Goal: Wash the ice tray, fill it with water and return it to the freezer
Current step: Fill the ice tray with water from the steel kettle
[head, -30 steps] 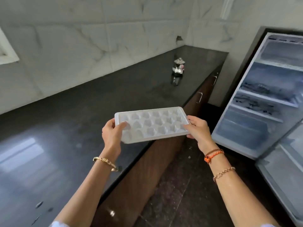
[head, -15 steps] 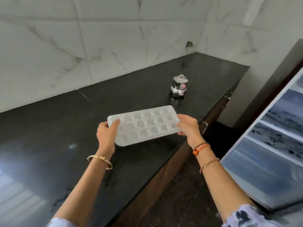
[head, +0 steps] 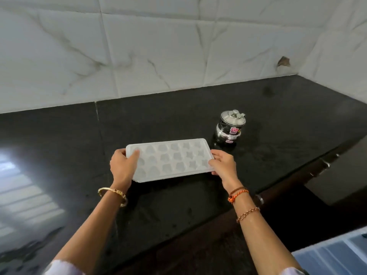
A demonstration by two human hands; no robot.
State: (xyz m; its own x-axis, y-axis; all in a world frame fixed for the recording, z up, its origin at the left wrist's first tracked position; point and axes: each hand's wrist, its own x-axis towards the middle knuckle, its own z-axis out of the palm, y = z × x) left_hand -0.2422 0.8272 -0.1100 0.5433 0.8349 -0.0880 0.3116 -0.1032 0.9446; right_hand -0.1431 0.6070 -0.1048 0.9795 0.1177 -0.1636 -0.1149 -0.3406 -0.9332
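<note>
A white plastic ice tray (head: 170,158) with several shaped cells is held level, low over the black stone counter (head: 158,120). My left hand (head: 122,165) grips its left end, thumb on top of the rim. My right hand (head: 223,163) grips its right end, fingers curled round the edge. I cannot tell whether the tray touches the counter. Whether the cells hold anything is unclear. A corner of the open fridge door (head: 337,255) shows at the bottom right.
A small lidded steel pot (head: 230,127) stands on the counter just behind the tray's right end. A white marble-tiled wall (head: 158,46) backs the counter. The counter's front edge and dark cabinet handles (head: 325,164) run along the right.
The view has swung left, away from the fridge and towards the counter. Both hands have carried the tray over the counter and lower, close to the steel pot.
</note>
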